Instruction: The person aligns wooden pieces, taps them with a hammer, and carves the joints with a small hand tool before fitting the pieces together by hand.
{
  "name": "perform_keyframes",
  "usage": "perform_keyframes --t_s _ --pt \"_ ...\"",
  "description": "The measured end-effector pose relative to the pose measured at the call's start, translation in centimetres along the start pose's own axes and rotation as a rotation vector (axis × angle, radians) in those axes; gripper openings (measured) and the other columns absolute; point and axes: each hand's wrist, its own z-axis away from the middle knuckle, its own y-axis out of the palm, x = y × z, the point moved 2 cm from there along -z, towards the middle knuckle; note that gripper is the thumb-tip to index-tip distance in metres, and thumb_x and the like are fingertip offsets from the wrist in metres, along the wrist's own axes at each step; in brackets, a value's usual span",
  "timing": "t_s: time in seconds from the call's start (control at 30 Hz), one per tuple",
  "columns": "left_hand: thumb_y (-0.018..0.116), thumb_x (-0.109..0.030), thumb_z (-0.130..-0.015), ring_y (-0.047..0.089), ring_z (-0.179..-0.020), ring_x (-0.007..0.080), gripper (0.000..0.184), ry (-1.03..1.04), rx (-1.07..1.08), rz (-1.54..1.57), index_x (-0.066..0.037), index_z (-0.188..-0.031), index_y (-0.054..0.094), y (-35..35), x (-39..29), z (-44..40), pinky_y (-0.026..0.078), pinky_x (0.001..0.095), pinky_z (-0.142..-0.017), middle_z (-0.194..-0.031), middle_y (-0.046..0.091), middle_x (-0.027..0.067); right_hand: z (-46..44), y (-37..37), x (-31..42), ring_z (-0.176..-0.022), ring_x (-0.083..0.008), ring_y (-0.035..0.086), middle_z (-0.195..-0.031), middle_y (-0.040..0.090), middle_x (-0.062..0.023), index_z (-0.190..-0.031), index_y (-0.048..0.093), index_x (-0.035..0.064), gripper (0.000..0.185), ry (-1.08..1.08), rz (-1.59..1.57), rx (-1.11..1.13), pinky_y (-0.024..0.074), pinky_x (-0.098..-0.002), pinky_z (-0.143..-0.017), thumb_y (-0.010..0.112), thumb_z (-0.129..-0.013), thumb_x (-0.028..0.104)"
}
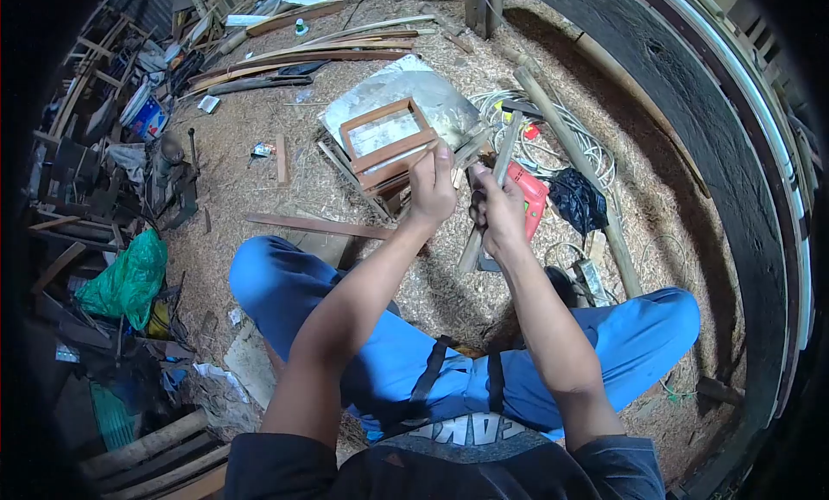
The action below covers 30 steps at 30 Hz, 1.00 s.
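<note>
head view: seated on a shavings-strewn floor (pixel 440 293), a person's right hand (pixel 503 211) clamps its fingers around a weathered wooden bar (pixel 471 251) beside a red tool (pixel 533 196). the left hand (pixel 434 186), fingers curled, is at the near right corner of a brown wooden frame (pixel 394 151); whether they grip it cannot be told. the frame lies on a pale board (pixel 451 97), ahead of the knees.
</note>
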Motion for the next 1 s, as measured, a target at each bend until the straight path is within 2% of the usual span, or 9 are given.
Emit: perform_keyframes --t_s 0.07,0.17,0.3,0.43,0.5,0.63,0.73,0.8,1.0 --pt "0.043 -0.021 -0.109 0.051 -0.064 0.0306 0.039 0.305 0.016 -0.103 0.003 -0.080 0.051 -0.1 -2.2 -0.6 0.039 0.0418 -0.060 -0.074 0.052 0.0161 0.1 -0.2 0.7 -0.049 -0.0037 0.041 -0.068 0.050 0.0037 -0.092 0.059 0.0087 0.024 0.029 -0.061 0.059 0.0305 -0.0211 -0.042 0.069 -0.100 0.029" --pt "0.046 -0.019 -0.107 0.052 -0.067 0.0373 0.035 0.456 0.046 -0.115 0.002 -0.079 0.050 0.5 -2.5 -1.0 0.041 0.0441 -0.061 -0.077 0.051 0.0179 0.7 0.1 1.6 -0.047 -0.0041 0.041 -0.067 0.050 0.0035 -0.088 0.058 0.0101 0.034 0.083 0.077 0.103 0.0283 -0.0216 -0.040 0.068 -0.101 0.040" --pt "0.054 -0.022 -0.104 0.054 -0.069 0.0375 0.035 0.491 0.125 -0.205 -0.001 -0.076 0.047 0.9 -2.3 -1.3 0.043 0.0449 -0.063 -0.075 0.049 0.0164 0.7 -0.4 1.1 -0.045 -0.0049 0.039 -0.064 0.049 0.0040 -0.092 0.061 0.0092 0.028 0.072 0.092 0.150 0.0300 -0.0226 -0.039 0.070 -0.100 0.035" --pt "0.057 -0.023 -0.102 0.055 -0.070 0.0376 0.033 0.515 0.156 -0.225 -0.001 -0.079 0.049 1.3 -2.3 -1.4 0.044 0.0442 -0.063 -0.075 0.051 0.0162 0.2 -1.0 1.0 -0.043 -0.0050 0.037 -0.061 0.047 0.0044 -0.090 0.064 0.0065 0.026 -0.023 0.107 0.090 0.0258 -0.0243 -0.039 0.072 -0.098 0.029" --pt "0.059 -0.024 -0.102 0.057 -0.072 0.0376 0.032 0.446 0.180 -0.185 0.000 -0.082 0.050 1.4 -2.3 -1.1 0.045 0.0449 -0.065 -0.077 0.053 0.0162 0.1 -1.4 1.0 -0.043 -0.0050 0.037 -0.061 0.047 0.0045 -0.091 0.064 0.0066 0.024 -0.036 0.116 0.065 0.0254 -0.0240 -0.039 0.072 -0.098 0.028" --pt "0.057 -0.026 -0.104 0.060 -0.073 0.0375 0.030 0.342 0.219 -0.157 -0.001 -0.089 0.053 1.4 -2.2 -0.5 0.048 0.0448 -0.068 -0.079 0.055 0.0160 0.0 -1.3 0.7 -0.044 -0.0048 0.037 -0.061 0.047 0.0052 -0.095 0.064 0.0074 0.022 -0.047 0.077 0.062 0.0250 -0.0241 -0.038 0.072 -0.098 0.027" --pt "0.055 -0.028 -0.106 0.061 -0.074 0.0366 0.029 0.475 0.149 -0.153 0.000 -0.096 0.053 1.7 -1.6 -0.2 0.049 0.0433 -0.067 -0.080 0.056 0.0158 0.5 -0.9 0.5 -0.044 -0.0048 0.038 -0.064 0.047 0.0049 -0.098 0.062 0.0082 0.018 -0.039 0.051 0.062 0.0274 -0.0235 -0.039 0.071 -0.099 0.024" --pt "0.052 -0.032 -0.108 0.062 -0.074 0.0359 0.032 0.399 0.126 -0.144 -0.001 -0.102 0.052 1.6 -1.2 -0.1 0.049 0.0420 -0.066 -0.081 0.056 0.0159 0.6 -0.8 0.3 -0.045 -0.0049 0.040 -0.067 0.048 0.0042 -0.098 0.061 0.0088 0.016 -0.032 0.046 0.081 0.0300 -0.0228 -0.039 0.069 -0.100 0.022" --pt "0.049 -0.037 -0.109 0.060 -0.071 0.0352 0.037 0.279 0.158 -0.133 -0.001 -0.102 0.052 1.3 -0.6 0.0 0.048 0.0430 -0.065 -0.083 0.057 0.0162 0.2 -0.6 -0.3 -0.042 -0.0053 0.038 -0.058 0.045 0.0059 -0.103 0.066 0.0079 0.020 -0.014 0.072 0.085 0.0275 -0.0250 -0.037 0.072 -0.099 0.027"
